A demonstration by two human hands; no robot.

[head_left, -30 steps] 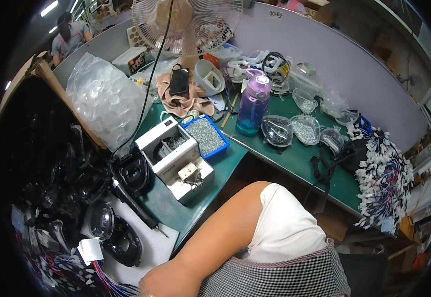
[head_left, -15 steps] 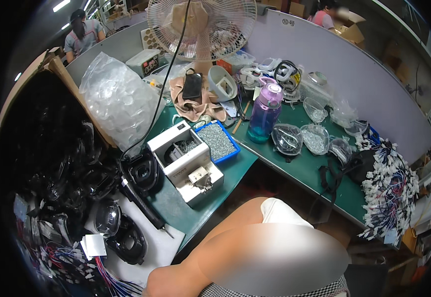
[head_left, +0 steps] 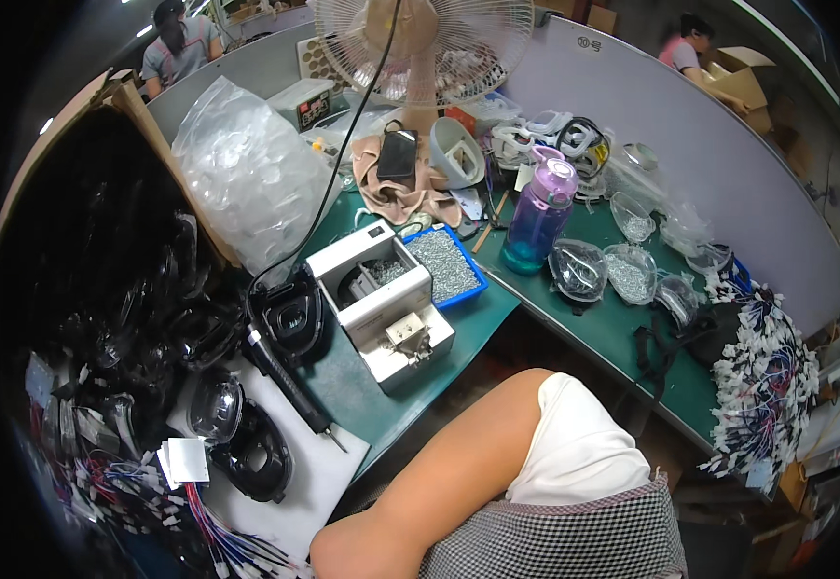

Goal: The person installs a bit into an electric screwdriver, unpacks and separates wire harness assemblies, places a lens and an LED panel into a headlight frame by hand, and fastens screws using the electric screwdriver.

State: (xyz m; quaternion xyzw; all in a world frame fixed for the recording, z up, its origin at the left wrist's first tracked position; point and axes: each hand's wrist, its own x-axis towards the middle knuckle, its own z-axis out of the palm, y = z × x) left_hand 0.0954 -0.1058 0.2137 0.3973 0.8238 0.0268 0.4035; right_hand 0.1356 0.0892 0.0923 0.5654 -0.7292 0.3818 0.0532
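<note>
The work appears partway: on the white pad (head_left: 331, 473), a black housing (head_left: 263, 463) is laid with a clear-fronted part (head_left: 215, 407) against it; whether they are joined cannot be told. The screwdriver (head_left: 289, 388) lies unheld along the pad's far edge. The right hand (head_left: 357, 557) is cut off beside the pad, its grip indeterminable; the left hand is unseen.

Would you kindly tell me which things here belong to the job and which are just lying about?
Likely the job's, near the right forearm: coloured wires, black housing, screwdriver, white machine.

Likely just lying about: purple bottle, phone, pink cloth.
</note>
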